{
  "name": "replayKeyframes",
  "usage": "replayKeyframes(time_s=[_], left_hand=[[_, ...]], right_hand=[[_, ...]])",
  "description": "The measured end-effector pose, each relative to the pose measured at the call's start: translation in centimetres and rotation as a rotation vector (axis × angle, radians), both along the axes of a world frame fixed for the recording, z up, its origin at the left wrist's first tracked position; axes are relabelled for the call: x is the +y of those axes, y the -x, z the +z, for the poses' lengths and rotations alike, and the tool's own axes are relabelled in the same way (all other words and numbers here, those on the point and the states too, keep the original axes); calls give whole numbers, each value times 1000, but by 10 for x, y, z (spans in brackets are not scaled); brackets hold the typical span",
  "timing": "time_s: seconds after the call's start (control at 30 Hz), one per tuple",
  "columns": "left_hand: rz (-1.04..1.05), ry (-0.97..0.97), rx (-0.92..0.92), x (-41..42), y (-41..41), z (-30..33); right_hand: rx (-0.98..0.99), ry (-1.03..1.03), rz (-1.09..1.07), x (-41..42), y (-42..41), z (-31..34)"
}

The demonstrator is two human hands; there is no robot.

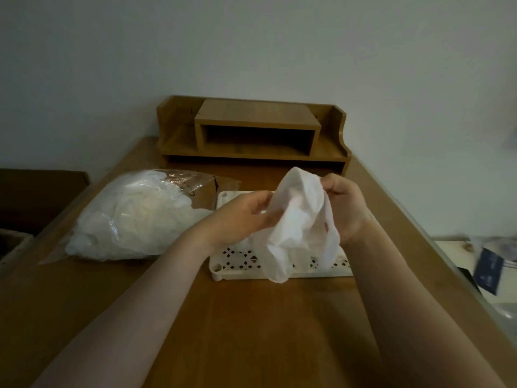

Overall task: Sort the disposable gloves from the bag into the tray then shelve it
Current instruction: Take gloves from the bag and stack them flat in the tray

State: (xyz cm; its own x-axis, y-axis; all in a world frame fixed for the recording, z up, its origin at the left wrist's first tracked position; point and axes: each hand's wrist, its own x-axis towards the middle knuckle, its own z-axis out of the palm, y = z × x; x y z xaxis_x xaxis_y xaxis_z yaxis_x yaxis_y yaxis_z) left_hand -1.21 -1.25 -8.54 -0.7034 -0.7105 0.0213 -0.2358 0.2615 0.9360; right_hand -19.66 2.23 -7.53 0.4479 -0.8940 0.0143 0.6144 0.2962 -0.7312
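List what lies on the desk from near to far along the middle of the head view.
Bare desk → white tray, with both hands holding a glove above it → wooden shelf at the wall.

1 head-worn wide-angle view, looking forward and down along the wooden desk [251,317] toward the shelf unit [251,133] and wall; forearms close below, edges bowed.
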Motion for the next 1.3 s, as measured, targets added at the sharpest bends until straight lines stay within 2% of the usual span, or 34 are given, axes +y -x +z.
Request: replayKeyframes(time_s=[0.1,0.23,0.3,0.47,0.63,0.73,0.87,1.0,1.17,1.3], left_hand=[[17,-32,71,4,2,4],[-12,-109,143,4,0,16],[-47,-102,135,5,4,21],[-68,-65,72,9,13,28],[-28,-24,-66,0,2,32],[-5,26,-114,-7,-1,33],[40,21,-111,-11,7,29],[110,-18,-65,-16,17,27],[215,114,-6,-21,25,33],[281,213,96,-27,36,44]], right_hand=[[197,45,-43,4,16,-3],[852,113,-133,15,29,6],[1066,189,-134,18,28,9],[1226,271,-206,20,16,13],[1438,263,-494,25,18,12],[1383,208,-646,25,29,11],[1129,24,-705,22,37,6],[1182,-144,-710,17,41,6],[1154,-244,-616,16,54,16],[728,-258,-745,9,57,23]])
